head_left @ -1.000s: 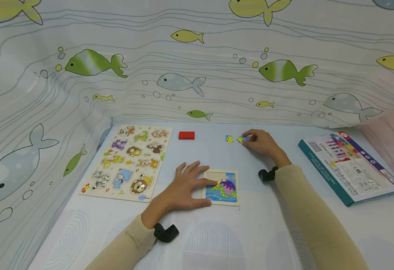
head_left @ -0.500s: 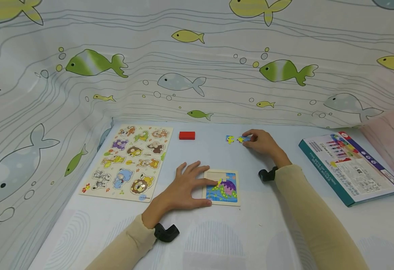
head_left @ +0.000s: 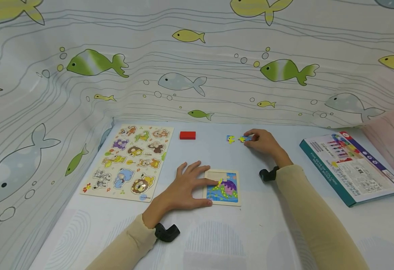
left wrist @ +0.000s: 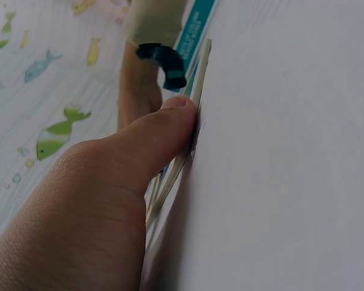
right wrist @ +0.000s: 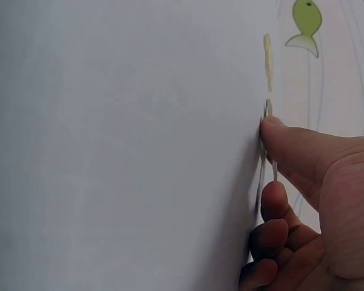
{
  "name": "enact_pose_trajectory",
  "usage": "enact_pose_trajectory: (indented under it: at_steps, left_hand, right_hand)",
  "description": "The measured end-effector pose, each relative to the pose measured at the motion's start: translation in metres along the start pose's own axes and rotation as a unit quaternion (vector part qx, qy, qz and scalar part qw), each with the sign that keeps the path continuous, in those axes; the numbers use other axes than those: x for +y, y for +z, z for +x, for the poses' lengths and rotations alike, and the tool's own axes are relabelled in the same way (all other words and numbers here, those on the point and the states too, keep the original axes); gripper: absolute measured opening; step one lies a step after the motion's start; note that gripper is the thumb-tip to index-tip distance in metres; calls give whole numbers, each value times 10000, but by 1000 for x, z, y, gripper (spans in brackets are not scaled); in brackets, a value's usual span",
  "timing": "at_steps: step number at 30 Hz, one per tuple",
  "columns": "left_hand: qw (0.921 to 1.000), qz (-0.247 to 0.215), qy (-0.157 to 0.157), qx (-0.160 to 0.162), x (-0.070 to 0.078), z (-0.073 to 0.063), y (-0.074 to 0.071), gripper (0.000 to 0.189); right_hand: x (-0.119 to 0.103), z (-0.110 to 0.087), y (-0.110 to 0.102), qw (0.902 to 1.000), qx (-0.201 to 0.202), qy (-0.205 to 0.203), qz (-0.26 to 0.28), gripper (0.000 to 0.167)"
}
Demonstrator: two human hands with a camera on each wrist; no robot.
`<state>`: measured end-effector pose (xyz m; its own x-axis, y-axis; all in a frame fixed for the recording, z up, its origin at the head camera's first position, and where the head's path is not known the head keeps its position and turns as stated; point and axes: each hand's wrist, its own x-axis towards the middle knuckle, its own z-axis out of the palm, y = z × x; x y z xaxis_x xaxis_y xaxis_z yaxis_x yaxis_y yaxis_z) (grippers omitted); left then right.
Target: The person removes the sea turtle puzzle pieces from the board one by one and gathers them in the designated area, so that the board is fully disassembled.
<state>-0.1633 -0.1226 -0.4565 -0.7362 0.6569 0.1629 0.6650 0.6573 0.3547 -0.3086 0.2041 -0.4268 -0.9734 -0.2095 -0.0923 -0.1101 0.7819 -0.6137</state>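
A small square jigsaw puzzle [head_left: 222, 202] lies in its wooden frame at the table's middle, mostly filled, with a purple and green picture and a bare strip at its top left. My left hand [head_left: 183, 189] rests beside it with fingers spread. Its index fingertip touches the picture, and the thumb meets the frame's near left edge, as the left wrist view also shows. Farther back, my right hand [head_left: 264, 142] pinches a blue and yellow puzzle piece [head_left: 242, 139] between thumb and finger, low over the table. A second puzzle piece [head_left: 230, 139] lies just left of it.
On the left lies a large animal peg board [head_left: 116, 180]. A red block [head_left: 187, 135] sits at the back, right of the board. A flat teal-edged box [head_left: 352, 168] occupies the right side. Fish-printed cloth [head_left: 217, 56] rises behind the table.
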Motion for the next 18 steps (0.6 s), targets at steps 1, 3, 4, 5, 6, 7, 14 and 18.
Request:
enact_pose_trajectory:
  at_steps: [1, 3, 4, 5, 6, 7, 14, 18]
  left_hand:
    - [10000, 7, 1, -4, 0, 0, 0, 56]
    - [10000, 2, 11, -2, 0, 0, 0, 56]
    - [10000, 0, 16, -4, 0, 0, 0, 56]
    - [10000, -7, 21, -4, 0, 0, 0, 56]
    - [10000, -8, 33, 4, 0, 0, 0, 56]
    - [10000, -9, 38, 3, 1, 0, -1, 56]
    - [10000, 11, 12, -27, 1, 0, -1, 57]
    - [10000, 23, -26, -66, 0, 0, 0, 56]
  right_hand:
    - [0, 0, 0, 10000, -1, 8, 3, 42]
    - [0, 0, 0, 10000, -4, 13, 0, 42]
    - [1, 0, 0, 10000, -5, 23, 4, 42]
    - [1, 0, 0, 10000, -5, 29, 6, 42]
    - [1, 1, 1, 10000, -4, 34, 12, 42]
    - [2, 1, 1, 10000, 0, 40, 13, 42]
    - [3, 1, 0, 9999, 11, 96, 36, 42]
    - [3, 0, 0, 9999, 37, 98, 53, 41]
